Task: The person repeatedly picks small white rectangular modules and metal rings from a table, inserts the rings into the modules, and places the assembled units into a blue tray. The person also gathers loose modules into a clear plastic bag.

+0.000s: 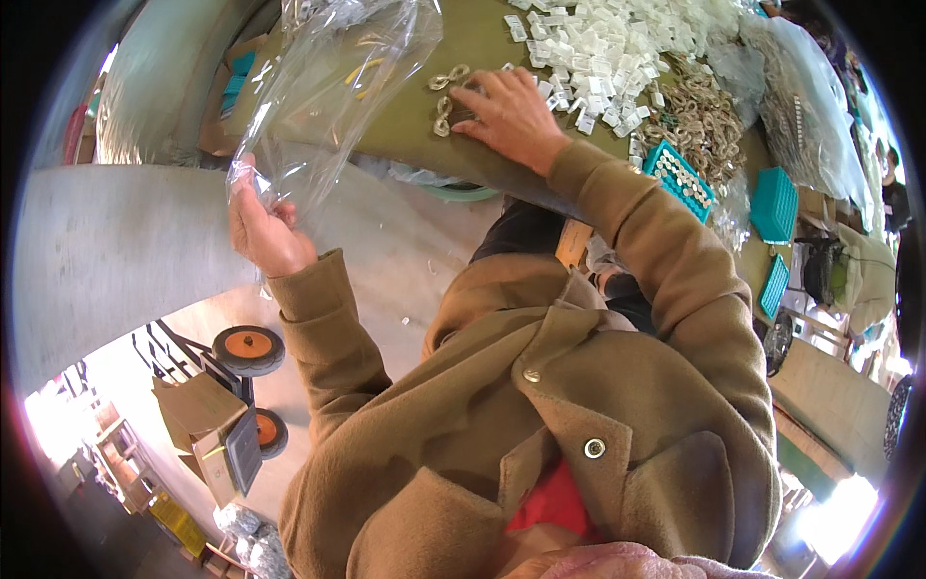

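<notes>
Closed around the lower edge of a large clear plastic bag (pixel 333 116), my left hand (pixel 270 232) holds it up at the table's left side. My right hand (pixel 511 114) rests low over the table with its fingers apart. By its fingertips lie small beige looped cord bundles (pixel 442 118), each twisted like a figure eight; whether the fingers touch them I cannot tell. A yellow curved thing (pixel 365 79) shows through the bag.
Small white plastic pieces (pixel 598 58) are heaped on the olive table (pixel 410 135). Right of them lie piled cord bundles (pixel 699 106), a teal tray (pixel 683 183) of small round pieces and a teal basket (pixel 774 205). A wheeled cart (pixel 249 349) and cardboard box (pixel 198 415) stand lower left.
</notes>
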`<action>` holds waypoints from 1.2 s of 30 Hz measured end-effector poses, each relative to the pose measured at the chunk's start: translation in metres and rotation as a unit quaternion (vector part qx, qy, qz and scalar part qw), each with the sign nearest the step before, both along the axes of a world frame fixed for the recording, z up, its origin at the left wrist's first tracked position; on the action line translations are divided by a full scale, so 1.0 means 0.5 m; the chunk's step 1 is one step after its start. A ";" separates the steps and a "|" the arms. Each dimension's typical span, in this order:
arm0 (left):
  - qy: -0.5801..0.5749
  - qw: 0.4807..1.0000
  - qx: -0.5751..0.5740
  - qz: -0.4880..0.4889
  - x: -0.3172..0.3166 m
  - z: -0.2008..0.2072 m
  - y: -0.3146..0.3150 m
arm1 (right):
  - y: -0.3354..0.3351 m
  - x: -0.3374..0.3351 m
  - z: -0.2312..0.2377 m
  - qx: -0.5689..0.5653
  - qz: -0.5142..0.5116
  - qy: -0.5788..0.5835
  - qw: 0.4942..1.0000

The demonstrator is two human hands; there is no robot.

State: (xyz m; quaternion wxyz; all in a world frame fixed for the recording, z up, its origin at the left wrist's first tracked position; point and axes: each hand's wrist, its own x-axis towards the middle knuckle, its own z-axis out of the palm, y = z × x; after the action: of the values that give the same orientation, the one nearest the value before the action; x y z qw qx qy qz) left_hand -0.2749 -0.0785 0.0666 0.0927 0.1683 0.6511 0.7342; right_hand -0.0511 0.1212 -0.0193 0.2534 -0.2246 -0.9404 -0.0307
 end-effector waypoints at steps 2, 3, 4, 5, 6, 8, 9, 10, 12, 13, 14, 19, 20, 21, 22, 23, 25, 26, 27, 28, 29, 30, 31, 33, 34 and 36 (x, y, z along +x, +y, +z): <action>-0.012 1.000 0.007 0.000 0.007 -0.002 0.008 | -0.023 -0.002 -0.005 -0.019 0.003 -0.008 1.000; 0.000 1.000 0.014 -0.004 0.011 -0.003 0.012 | -0.031 -0.003 -0.007 -0.030 0.007 -0.008 1.000; -0.015 1.000 0.008 -0.001 0.014 -0.003 0.017 | -0.030 -0.005 -0.008 0.004 0.022 0.006 1.000; -0.016 1.000 0.007 -0.003 0.017 -0.003 0.021 | -0.030 -0.008 -0.009 0.002 0.023 -0.012 1.000; -0.012 1.000 0.006 -0.006 0.020 -0.003 0.025 | -0.027 -0.013 -0.010 0.005 0.030 -0.020 0.999; -0.018 1.000 0.001 -0.005 0.029 -0.002 0.030 | -0.019 -0.024 -0.013 0.036 0.051 0.031 0.998; -0.018 1.000 -0.001 -0.005 0.034 -0.002 0.032 | -0.015 -0.029 -0.014 0.017 0.048 0.040 0.998; -0.018 1.000 -0.005 -0.009 0.039 -0.001 0.035 | -0.011 -0.034 -0.013 0.001 0.050 0.054 0.997; -0.015 1.000 -0.013 -0.013 0.050 -0.002 0.041 | -0.011 -0.040 -0.009 -0.037 0.047 0.100 0.993; -0.020 0.999 -0.010 -0.030 0.058 -0.006 0.046 | -0.015 -0.040 -0.005 -0.059 0.041 0.131 0.989; -0.023 0.999 -0.006 -0.042 0.068 -0.011 0.054 | -0.018 -0.038 0.000 -0.080 0.036 0.161 0.983; -0.033 0.991 0.009 -0.127 0.101 -0.044 0.094 | -0.053 0.016 0.024 -0.013 -0.094 0.129 0.987; -0.022 0.990 -0.009 -0.137 0.109 -0.052 0.101 | -0.060 0.024 0.024 0.004 -0.135 0.136 0.981; -0.025 0.990 -0.011 -0.141 0.117 -0.060 0.110 | -0.069 0.028 0.022 -0.008 -0.154 0.128 0.980; -0.024 0.989 -0.007 -0.146 0.125 -0.068 0.121 | -0.079 0.031 0.018 -0.028 -0.167 0.124 0.978; -0.031 0.988 -0.009 -0.148 0.133 -0.074 0.130 | -0.086 0.033 0.013 -0.061 -0.182 0.111 0.975; -0.011 0.987 -0.018 -0.160 0.145 -0.084 0.142 | -0.092 0.037 0.001 -0.044 -0.151 0.110 0.981; -0.017 0.986 -0.023 -0.167 0.150 -0.088 0.146 | -0.093 0.035 -0.005 -0.046 -0.141 0.115 0.982; -0.024 0.984 -0.028 -0.174 0.155 -0.091 0.147 | -0.093 0.034 -0.011 -0.048 -0.132 0.120 0.983; -0.035 0.982 -0.031 -0.184 0.161 -0.095 0.148 | -0.091 0.034 -0.016 -0.022 -0.123 0.121 0.985; -0.034 0.981 -0.037 -0.189 0.164 -0.098 0.147 | -0.090 0.036 -0.020 -0.018 -0.116 0.109 0.987; -0.034 0.980 -0.043 -0.193 0.166 -0.103 0.146 | -0.088 0.039 -0.023 -0.016 -0.109 0.096 0.989; -0.023 0.979 -0.039 -0.199 0.168 -0.107 0.145 | -0.086 0.042 -0.024 -0.013 -0.103 0.082 0.991; 0.039 0.977 -0.063 -0.198 0.170 -0.119 0.153 | -0.074 0.050 -0.021 -0.042 -0.093 0.116 0.988; 0.067 0.976 -0.077 -0.193 0.169 -0.124 0.156 | -0.068 0.053 -0.017 -0.055 -0.090 0.135 0.985; 0.088 0.971 -0.064 -0.212 0.175 -0.136 0.159 | -0.057 0.058 -0.005 -0.118 -0.127 0.226 0.959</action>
State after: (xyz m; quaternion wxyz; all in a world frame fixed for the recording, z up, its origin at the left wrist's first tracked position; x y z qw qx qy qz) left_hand -0.1875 0.0008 -0.0015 0.1990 0.3597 0.6522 0.6369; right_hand -0.0219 0.0928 -0.0217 0.4254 -0.3713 -0.8193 0.0998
